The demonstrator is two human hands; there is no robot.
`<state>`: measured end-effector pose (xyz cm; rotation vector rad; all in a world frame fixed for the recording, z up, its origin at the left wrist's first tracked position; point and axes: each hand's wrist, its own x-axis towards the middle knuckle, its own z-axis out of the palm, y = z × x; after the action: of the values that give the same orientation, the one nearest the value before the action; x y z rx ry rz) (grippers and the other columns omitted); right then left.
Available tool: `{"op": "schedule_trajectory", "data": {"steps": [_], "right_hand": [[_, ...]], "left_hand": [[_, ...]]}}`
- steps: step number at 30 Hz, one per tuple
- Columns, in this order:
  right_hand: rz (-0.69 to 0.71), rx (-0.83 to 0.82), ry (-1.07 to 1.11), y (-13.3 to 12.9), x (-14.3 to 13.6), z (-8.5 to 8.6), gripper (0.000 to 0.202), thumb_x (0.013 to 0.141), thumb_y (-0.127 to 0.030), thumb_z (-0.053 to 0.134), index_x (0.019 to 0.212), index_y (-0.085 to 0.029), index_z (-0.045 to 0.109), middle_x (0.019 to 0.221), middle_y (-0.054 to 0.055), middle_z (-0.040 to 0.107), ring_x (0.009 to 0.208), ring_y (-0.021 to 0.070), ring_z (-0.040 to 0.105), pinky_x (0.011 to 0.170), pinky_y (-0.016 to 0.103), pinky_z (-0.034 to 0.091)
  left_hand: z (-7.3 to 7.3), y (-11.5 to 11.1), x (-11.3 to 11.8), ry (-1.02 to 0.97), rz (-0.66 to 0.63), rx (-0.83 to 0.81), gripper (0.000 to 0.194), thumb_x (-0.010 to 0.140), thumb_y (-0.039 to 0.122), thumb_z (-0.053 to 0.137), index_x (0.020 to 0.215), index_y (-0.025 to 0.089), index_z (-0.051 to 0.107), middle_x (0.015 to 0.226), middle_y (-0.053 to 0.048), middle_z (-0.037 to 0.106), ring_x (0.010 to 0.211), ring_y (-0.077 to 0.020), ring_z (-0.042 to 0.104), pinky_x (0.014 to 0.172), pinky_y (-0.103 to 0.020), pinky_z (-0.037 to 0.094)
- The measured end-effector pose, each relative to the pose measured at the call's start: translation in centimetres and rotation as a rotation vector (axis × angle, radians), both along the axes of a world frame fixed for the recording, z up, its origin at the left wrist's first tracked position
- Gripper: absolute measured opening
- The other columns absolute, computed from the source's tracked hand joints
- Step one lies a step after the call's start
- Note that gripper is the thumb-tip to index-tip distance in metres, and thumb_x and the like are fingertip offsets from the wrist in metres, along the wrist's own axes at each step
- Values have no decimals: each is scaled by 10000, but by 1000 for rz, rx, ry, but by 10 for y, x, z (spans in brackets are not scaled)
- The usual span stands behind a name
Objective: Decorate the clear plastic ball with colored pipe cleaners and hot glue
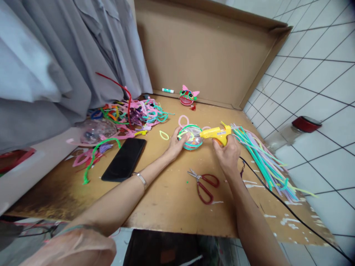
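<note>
My left hand [176, 145] is closed on the side of a clear round plastic ball [196, 142] edged with teal pipe cleaner. A yellow-green pipe cleaner piece lies across the ball's left side, by my thumb. In my right hand [227, 154] is a yellow hot glue gun [215, 133], its nozzle pointing left and touching or nearly touching the ball. Left of my fingers lies a yellow leaf-shaped pipe cleaner loop [164, 135]; a pink loop [183, 120] sits just behind the ball. Red-handled scissors [204, 184] lie open on the table, nearer to me.
A black phone [124, 160] lies left of my forearm. Behind it is a tangled pipe cleaner pile [144, 112]. Straight pipe cleaners [259, 159] and a black cord [273, 194] lie at right. A decorated animal head [187, 96] and glue stick [168, 90] stand near the cardboard [205, 48].
</note>
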<state>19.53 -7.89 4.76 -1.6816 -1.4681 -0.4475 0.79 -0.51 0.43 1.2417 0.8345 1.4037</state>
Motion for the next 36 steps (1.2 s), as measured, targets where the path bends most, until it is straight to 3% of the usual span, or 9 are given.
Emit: {"op": "schedule_trajectory", "data": {"steps": [9, 23, 36], "right_hand": [[18, -39, 16, -1, 1, 0, 243, 853, -440, 530, 910, -205, 551, 873, 89, 590, 849, 276, 571, 721, 369, 440], [8, 47, -56, 0, 0, -1, 220, 869, -441, 512, 851, -224, 548, 785, 57, 593, 770, 249, 563, 653, 331, 411], [54, -24, 10, -3, 0, 3, 207, 857, -424, 530, 867, -219, 558, 814, 71, 618, 807, 261, 578, 696, 350, 426]], "left_hand": [[-2, 2, 0, 0, 0, -1, 684, 735, 537, 724, 1299, 194, 546, 1139, -85, 701, 999, -230, 659, 925, -358, 520], [4, 0, 0, -3, 17, 0, 708, 717, 554, 725, 1300, 195, 545, 1151, -95, 690, 1040, -246, 652, 946, -381, 525], [3, 0, -2, 19, 13, 1, 690, 719, 569, 714, 1279, 197, 560, 1139, -88, 688, 1042, -246, 641, 951, -379, 511]]}}
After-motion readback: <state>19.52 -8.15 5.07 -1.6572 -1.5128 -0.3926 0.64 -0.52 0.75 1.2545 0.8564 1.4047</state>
